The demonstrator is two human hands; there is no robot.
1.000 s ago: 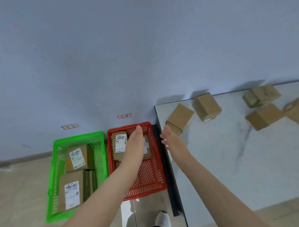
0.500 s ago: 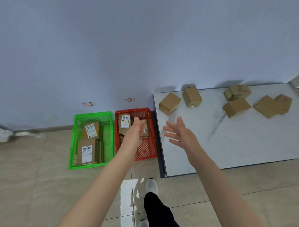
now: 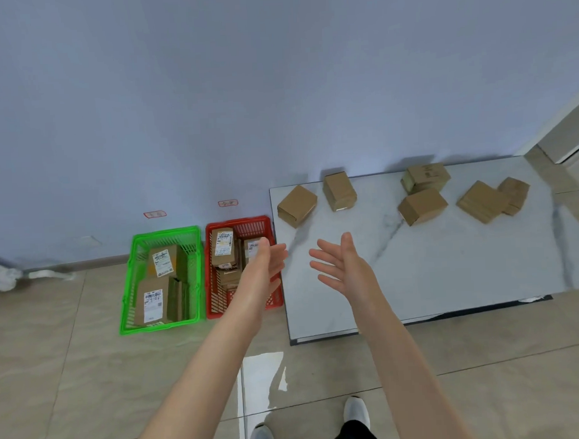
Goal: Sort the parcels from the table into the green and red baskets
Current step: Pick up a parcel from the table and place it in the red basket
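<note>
A green basket (image 3: 164, 232) and a red basket (image 3: 240, 222) stand on the floor left of a low white marble table (image 3: 433, 272). Both hold labelled cardboard parcels. Several plain brown parcels lie along the table's far side, the nearest being one at the left corner (image 3: 297, 205) and one beside it (image 3: 339, 190). My left hand (image 3: 267, 263) hovers over the red basket's right edge, empty, fingers extended. My right hand (image 3: 345, 266) is above the table's left part, palm turned inward, fingers spread, holding nothing.
A blue-grey wall runs behind the baskets, with two small red-framed labels (image 3: 227, 202) above them. Tiled floor lies in front. My feet in white shoes (image 3: 355, 414) stand near the table's front left corner. A white door frame (image 3: 563, 134) is at far right.
The view has pulled back and up from the baskets, showing the whole table. Both hands have drawn away from the red basket and now hang empty in the air.
</note>
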